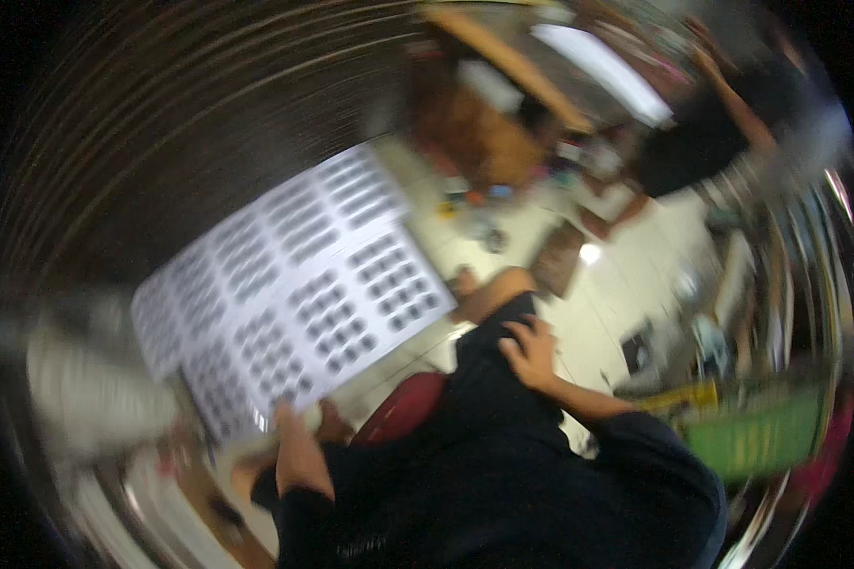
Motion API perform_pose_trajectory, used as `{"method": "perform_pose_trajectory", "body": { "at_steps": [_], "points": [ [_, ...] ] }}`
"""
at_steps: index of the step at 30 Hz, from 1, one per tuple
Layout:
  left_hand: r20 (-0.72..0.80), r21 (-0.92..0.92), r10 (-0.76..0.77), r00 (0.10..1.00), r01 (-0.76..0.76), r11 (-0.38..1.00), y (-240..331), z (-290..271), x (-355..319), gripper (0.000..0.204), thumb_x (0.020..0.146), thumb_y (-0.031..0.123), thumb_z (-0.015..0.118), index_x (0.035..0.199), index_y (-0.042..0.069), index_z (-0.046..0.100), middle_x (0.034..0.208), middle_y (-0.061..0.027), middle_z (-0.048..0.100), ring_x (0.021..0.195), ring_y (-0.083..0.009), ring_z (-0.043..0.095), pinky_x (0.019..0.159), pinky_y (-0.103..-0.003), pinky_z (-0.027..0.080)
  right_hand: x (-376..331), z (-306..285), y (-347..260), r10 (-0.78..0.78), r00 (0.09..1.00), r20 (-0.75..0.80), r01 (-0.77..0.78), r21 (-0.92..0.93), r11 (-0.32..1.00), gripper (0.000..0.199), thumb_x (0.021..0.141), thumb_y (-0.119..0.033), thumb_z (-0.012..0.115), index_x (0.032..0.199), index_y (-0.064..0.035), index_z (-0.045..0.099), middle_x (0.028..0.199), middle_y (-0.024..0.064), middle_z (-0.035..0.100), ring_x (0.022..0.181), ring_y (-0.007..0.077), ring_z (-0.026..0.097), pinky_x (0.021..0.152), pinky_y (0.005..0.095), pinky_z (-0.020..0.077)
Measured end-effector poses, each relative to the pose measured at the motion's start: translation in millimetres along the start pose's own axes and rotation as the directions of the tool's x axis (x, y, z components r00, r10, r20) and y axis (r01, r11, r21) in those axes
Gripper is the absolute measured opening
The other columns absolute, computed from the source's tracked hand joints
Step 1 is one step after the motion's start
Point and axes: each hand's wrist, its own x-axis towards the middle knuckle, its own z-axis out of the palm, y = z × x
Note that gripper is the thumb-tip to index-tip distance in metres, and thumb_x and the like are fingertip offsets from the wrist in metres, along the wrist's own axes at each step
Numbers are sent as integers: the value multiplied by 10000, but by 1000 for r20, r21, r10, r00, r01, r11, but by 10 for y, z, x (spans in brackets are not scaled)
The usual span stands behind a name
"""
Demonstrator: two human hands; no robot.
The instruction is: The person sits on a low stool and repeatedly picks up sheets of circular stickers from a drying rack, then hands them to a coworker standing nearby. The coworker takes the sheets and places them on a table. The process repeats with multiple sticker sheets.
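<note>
Right hand, 4 o'clock: grip released, fingers spread on thigh. Left hand, 7:30, at near edge of dark-spotted white sheets; blurred, can't tell grip. Sheets centred 9 o'clock. Farther, 2 o'clock: another person.

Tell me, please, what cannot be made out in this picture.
In the head view:
Left hand: motion blur hides its fingers and whether it grips anything.
Dark marks on the white sheets: too blurred to tell their exact shapes.
Small items beyond the sheets: too small and blurred to name.
Other person, upper right: blurred near the fisheye rim, details lost.
</note>
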Motion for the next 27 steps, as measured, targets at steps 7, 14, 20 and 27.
{"method": "perform_pose_trajectory", "body": {
  "at_steps": [7,14,20,27],
  "points": [
    [256,492,84,963,-204,846,362,497,-99,518,823,300,599,1264,99,414,997,-151,563,804,-256,546,516,-400,444,-83,-187,121,35,999,29,-35,22,999,470,839,-510,469,1151,-168,549,1254,177,384,1199,347,321,948,518,280],
    [561,777,23,828,-535,332,760,685,-945,612,832,373,564,1321,78,344,1094,-193,536,934,-291,531,690,-405,434,-179,-163,223,41,999,15,-43,110,993,455,861,-500,440,1159,-176,554,1239,173,395,1195,337,326,964,508,257],
    [633,762,-46,773,-611,214,850,728,-1229,665,834,411,547,1347,63,306,1152,-220,514,1018,-310,514,796,-403,416,199,-52,583,10,1000,15,-15,358,933,408,884,-417,452,1129,-110,564,1093,167,503,1066,308,454,916,413,348],
    [646,755,-73,760,-621,209,868,676,-1504,729,836,456,527,1377,46,261,1221,-252,488,1116,-332,495,920,-399,394,2181,-1345,1384,586,779,-223,208,974,95,423,866,-526,466,978,-122,521,754,28,557,665,150,547,512,300,445]
  ]
}}
